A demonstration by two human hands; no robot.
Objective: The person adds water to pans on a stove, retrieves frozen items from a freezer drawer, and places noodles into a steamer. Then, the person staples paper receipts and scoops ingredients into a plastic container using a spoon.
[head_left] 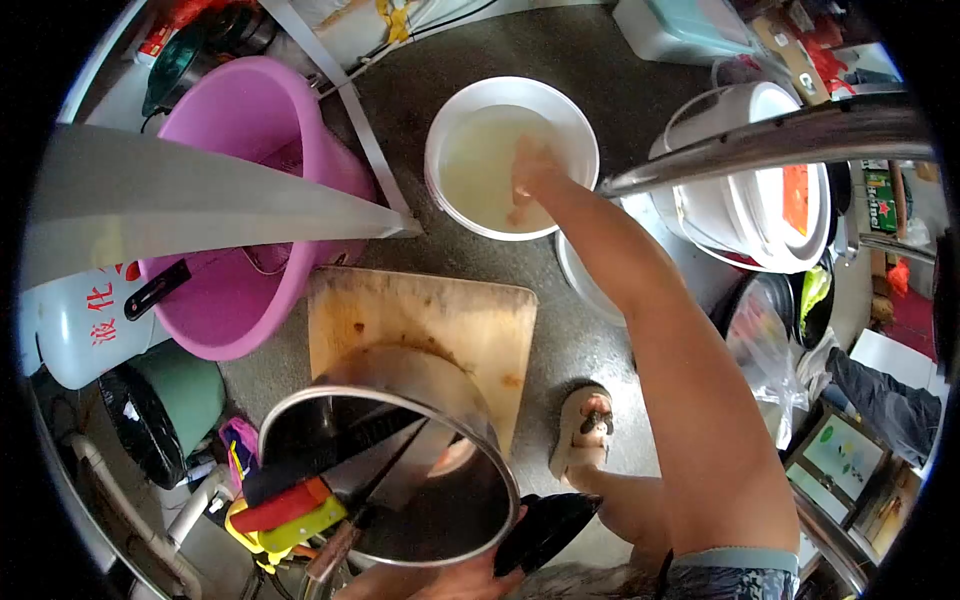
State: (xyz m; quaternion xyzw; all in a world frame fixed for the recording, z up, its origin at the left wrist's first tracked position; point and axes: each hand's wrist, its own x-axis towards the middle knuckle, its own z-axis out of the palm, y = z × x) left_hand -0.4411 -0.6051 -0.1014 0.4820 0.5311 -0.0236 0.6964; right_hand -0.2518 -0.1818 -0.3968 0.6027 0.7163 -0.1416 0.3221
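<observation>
My right hand reaches down into a white bucket of cloudy, pale liquid. Its fingers are blurred and partly under the surface. At the bottom edge, my left hand is beside a deep steel pot, its fingers against a dark black object whose kind I cannot make out. Several knives lie across the pot's mouth, among them a red handle, a yellow-green handle and a wooden handle. Beneath the pot is a wooden cutting board.
A large pink tub and a pale post stand at left. Right of the bucket are a metal rail and a white lidded bucket. A sandalled foot rests on the floor. A green bin stands lower left.
</observation>
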